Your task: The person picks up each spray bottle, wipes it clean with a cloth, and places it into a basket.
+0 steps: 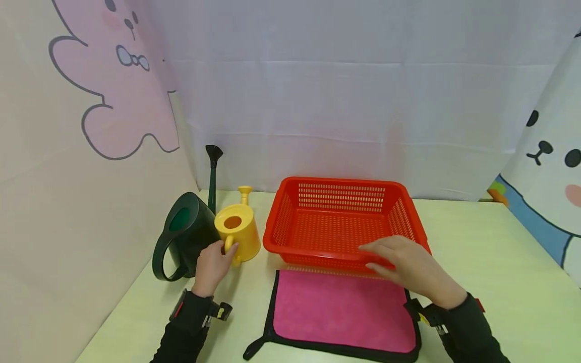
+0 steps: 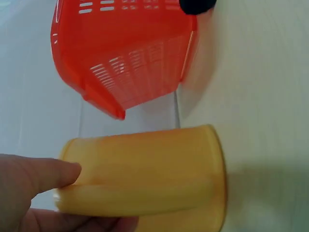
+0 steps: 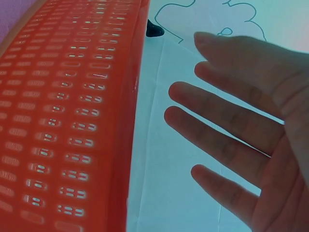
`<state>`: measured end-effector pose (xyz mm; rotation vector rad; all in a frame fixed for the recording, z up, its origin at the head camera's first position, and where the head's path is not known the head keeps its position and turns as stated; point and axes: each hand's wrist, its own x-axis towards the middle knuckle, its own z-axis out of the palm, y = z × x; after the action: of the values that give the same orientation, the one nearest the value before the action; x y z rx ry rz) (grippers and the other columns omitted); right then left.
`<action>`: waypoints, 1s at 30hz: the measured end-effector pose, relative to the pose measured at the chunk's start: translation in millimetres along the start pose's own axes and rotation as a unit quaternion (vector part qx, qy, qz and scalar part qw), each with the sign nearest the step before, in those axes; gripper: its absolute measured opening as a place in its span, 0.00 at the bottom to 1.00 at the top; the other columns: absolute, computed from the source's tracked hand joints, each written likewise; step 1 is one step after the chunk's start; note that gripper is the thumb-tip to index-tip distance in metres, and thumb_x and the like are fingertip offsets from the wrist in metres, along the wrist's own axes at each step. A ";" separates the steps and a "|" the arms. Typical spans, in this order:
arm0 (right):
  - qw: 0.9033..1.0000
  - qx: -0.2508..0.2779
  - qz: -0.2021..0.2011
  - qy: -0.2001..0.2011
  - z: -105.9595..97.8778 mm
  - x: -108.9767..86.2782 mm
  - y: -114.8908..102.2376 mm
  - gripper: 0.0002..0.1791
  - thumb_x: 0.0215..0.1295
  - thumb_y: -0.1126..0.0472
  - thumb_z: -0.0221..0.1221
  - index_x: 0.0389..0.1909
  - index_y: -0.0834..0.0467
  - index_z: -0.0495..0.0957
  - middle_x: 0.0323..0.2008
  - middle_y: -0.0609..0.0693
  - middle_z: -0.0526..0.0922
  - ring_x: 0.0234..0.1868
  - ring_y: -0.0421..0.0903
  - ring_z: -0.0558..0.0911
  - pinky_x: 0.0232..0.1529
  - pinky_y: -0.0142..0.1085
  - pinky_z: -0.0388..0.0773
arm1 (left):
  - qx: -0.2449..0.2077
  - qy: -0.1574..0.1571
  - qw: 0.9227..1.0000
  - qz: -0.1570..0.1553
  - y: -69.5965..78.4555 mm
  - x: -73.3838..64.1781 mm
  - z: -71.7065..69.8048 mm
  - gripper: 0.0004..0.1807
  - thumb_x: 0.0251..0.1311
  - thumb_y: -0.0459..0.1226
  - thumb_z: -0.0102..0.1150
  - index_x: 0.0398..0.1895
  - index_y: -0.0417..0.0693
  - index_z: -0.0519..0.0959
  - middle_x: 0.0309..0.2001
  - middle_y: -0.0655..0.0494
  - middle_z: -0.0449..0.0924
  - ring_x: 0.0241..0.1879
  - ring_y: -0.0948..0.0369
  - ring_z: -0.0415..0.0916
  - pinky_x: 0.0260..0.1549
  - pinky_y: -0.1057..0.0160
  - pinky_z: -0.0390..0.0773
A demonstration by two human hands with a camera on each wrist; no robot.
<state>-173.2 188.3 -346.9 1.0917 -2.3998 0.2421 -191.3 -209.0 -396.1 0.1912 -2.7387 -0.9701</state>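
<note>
Hidden: the left hand [image 1: 212, 268] covered part of the handle [image 2: 145, 199] of the yellow watering can [image 1: 247, 238].
Left grip: pinched that handle.
Can: stood at ten o'clock from the pink cloth [image 1: 345, 315].
Right hand [image 1: 406, 261]: fingers spread apart by the near rim of the red basket [image 1: 313, 253].
Desk [image 1: 490, 262]: stretched past the basket toward three o'clock.

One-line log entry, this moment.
left hand: grips yellow watering can | right hand: hovers by red basket | pink cloth: in front of basket | green watering can: beside yellow
</note>
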 end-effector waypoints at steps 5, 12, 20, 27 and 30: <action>0.999 0.006 0.024 -0.022 -1.7 -0.7 1.2 0.22 0.44 0.56 0.70 0.45 0.53 0.80 0.37 0.44 0.84 0.39 0.42 0.81 0.41 0.41 0.79 | -0.171 -0.009 0.983 -0.069 -4.9 4.5 16.1 0.18 0.66 0.45 0.46 0.40 0.35 0.71 0.35 0.43 0.73 0.33 0.55 0.68 0.30 0.67 0.67; 0.998 0.016 0.048 -0.046 -3.9 -1.2 0.7 0.22 0.46 0.55 0.68 0.46 0.53 0.80 0.38 0.44 0.84 0.40 0.43 0.81 0.43 0.42 0.78 | -0.231 0.008 0.970 -0.075 -3.8 14.2 23.4 0.24 0.68 0.52 0.35 0.45 0.36 0.64 0.35 0.48 0.64 0.39 0.53 0.65 0.35 0.65 0.63; 0.998 0.017 0.051 -0.045 -3.8 -1.9 0.4 0.21 0.48 0.55 0.68 0.46 0.53 0.80 0.39 0.45 0.84 0.41 0.43 0.81 0.43 0.41 0.78 | -0.188 0.014 0.980 -0.058 5.7 28.0 4.2 0.26 0.69 0.52 0.32 0.49 0.35 0.63 0.37 0.46 0.64 0.40 0.53 0.64 0.37 0.65 0.63; 0.996 0.016 0.067 -0.056 -6.2 -3.4 0.8 0.22 0.48 0.54 0.68 0.47 0.53 0.80 0.39 0.45 0.84 0.41 0.44 0.81 0.44 0.42 0.78 | -0.281 0.061 0.956 -0.055 29.3 36.5 -16.1 0.22 0.67 0.52 0.37 0.41 0.40 0.64 0.30 0.55 0.61 0.35 0.58 0.63 0.35 0.66 0.64; 0.996 0.014 0.068 -0.059 -7.2 -3.8 1.3 0.22 0.48 0.54 0.67 0.47 0.53 0.80 0.39 0.45 0.84 0.41 0.44 0.81 0.44 0.42 0.78 | -0.320 0.076 0.943 -0.046 40.8 37.0 -25.2 0.20 0.66 0.52 0.39 0.38 0.43 0.64 0.28 0.58 0.59 0.34 0.59 0.62 0.36 0.65 0.63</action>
<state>-169.4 194.2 -342.5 0.9810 -2.5872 0.2660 -222.4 -200.0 -344.8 0.2631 -2.1527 -1.7225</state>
